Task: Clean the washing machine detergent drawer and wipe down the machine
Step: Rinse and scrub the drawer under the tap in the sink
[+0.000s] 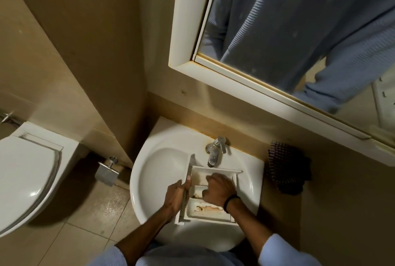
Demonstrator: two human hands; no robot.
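Residue (205,208) streaks the compartment of the detergent drawer (215,168) farthest from the tap (214,152), so scrubbing looks unfinished. The drawer lies in the sink (162,171) below the tap; the left hand (177,196) grips its side wall, and the right hand (218,188) curls inside, grasp unclear. Wiping the machine presumably remains.

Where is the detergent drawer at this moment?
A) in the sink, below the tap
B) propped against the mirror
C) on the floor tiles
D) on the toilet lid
A: the detergent drawer lies in the sink just below the tap, with the left hand gripping its side edge.
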